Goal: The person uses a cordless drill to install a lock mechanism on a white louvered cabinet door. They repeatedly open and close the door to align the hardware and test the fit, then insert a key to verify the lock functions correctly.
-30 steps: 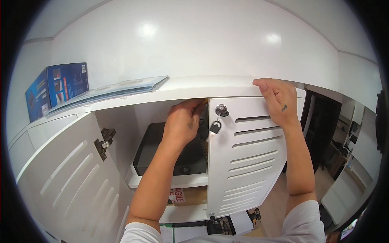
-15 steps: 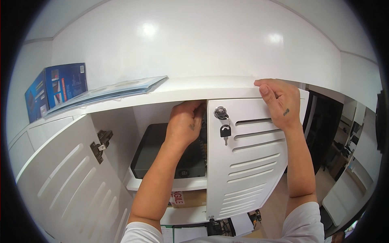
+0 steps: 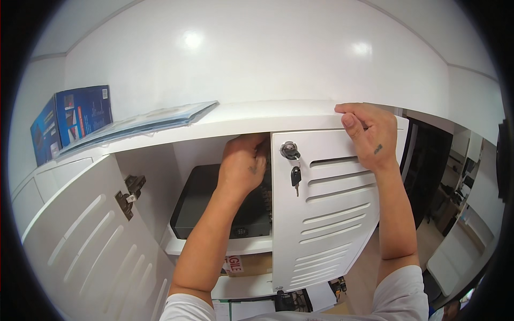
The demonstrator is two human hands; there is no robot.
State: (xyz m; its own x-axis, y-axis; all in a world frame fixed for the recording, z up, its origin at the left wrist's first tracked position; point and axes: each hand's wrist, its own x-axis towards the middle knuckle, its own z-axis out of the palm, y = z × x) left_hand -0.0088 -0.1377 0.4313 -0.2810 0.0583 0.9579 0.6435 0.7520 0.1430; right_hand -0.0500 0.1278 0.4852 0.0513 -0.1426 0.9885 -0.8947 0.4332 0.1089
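Note:
My left hand (image 3: 244,165) reaches into the open cabinet, above a black box-shaped device (image 3: 201,195) on the upper shelf. Its fingers are curled, and their tips are hidden behind the edge of the shut right door (image 3: 332,192); whatever they hold there cannot be made out. That white door has slots and a round lock (image 3: 289,150) with a key in it. A second key (image 3: 296,176) dangles from the lock. My right hand (image 3: 375,136) lies at the cabinet top's front edge, over the door's upper corner, with fingers stretched out and nothing held.
The slotted left door (image 3: 91,241) stands wide open, its metal hinge (image 3: 128,197) showing. On the cabinet top (image 3: 257,109) are a blue box (image 3: 83,117) and a flat plastic-covered packet (image 3: 144,123). A cardboard box (image 3: 249,265) sits on the lower shelf.
The hanging key has swung and turned edge-on. The view has shifted slightly, while both hands stay in nearly the same places.

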